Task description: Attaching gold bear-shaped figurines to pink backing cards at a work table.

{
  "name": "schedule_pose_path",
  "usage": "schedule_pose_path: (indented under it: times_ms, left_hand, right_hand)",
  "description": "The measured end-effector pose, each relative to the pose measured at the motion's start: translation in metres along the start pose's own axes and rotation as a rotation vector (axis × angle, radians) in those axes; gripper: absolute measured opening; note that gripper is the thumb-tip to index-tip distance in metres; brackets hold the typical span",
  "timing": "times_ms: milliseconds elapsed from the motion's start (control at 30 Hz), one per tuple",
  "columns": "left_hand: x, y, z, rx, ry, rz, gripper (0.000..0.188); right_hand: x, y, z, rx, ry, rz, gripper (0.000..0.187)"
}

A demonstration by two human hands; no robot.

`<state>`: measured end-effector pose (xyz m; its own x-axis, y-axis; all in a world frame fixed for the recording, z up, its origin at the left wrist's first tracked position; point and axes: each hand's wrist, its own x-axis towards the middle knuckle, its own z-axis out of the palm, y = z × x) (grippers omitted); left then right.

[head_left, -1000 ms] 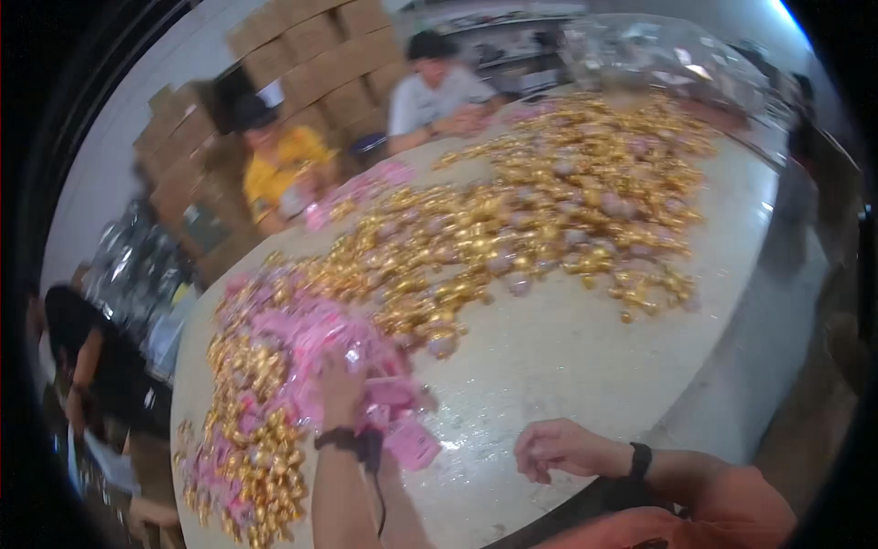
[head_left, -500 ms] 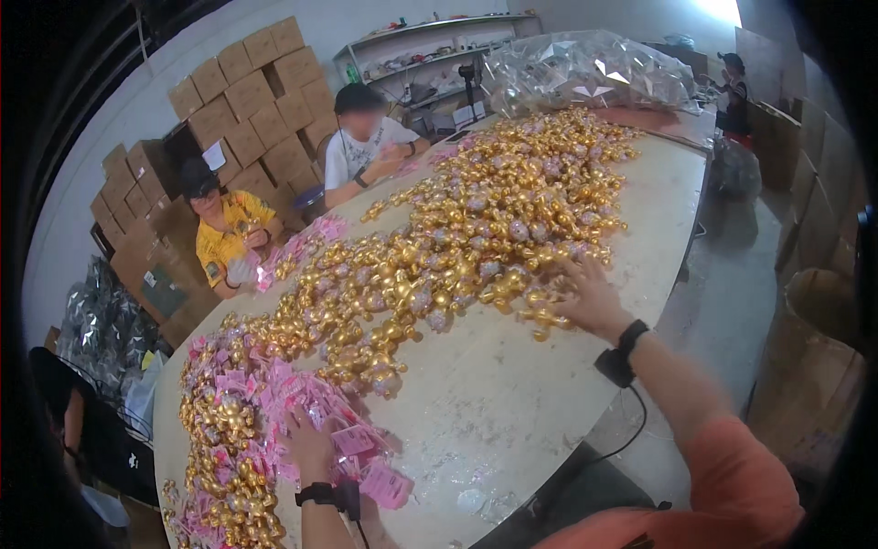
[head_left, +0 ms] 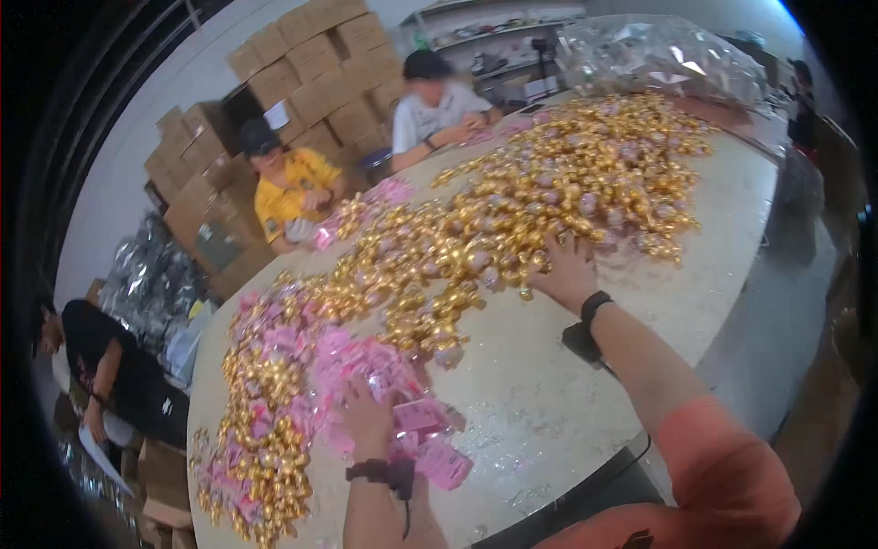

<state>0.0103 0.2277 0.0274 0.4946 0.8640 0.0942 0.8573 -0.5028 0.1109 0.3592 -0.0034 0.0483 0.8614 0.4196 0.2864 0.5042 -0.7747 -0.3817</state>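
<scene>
Pale wall (head_left: 194, 78) | brown cartons (head_left: 315, 59) stacked high | cluttered shelving (head_left: 498, 38) at back | grey floor (head_left: 782, 274) | bright light (head_left: 786, 13) upper right

Pink packets (head_left: 364, 357) beside heaped gold pieces (head_left: 540, 199)

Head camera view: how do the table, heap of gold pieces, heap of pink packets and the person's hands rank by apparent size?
1. Table
2. Heap of gold pieces
3. Heap of pink packets
4. Left hand and right hand: too alike to rank

Shines like metal on the gold pieces (head_left: 485, 224), like glossy plastic on the pink packets (head_left: 361, 357); looks matt on the cardboard boxes (head_left: 315, 59).
</scene>
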Motion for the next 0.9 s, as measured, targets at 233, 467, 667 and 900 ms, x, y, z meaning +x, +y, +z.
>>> schedule_pose_path:
  times_ms: [233, 467, 667, 900]
  left_hand:
    - [-0.035, 0.021, -0.015, -0.022, -0.004, -0.081, 0.082]
    - [-0.088, 0.053, -0.041, -0.104, -0.088, -0.058, 0.075]
    - [-0.107, 0.021, -0.065, -0.152, -0.206, 0.214, 0.079]
    - [-0.079, -0.034, -0.103, -0.581, -0.313, 0.363, 0.086]
  right_hand:
    - [-0.046, -0.035, -0.037, 0.134, -0.03, -0.421, 0.083]
    - [-0.2, -0.119, -0.051, 0.385, -0.55, -0.96, 0.082]
    - [-0.227, -0.099, -0.032, 0.193, -0.514, -1.014, 0.084]
    - [-0.215, -0.068, -0.017, 0.202, -0.441, -1.018, 0.07]
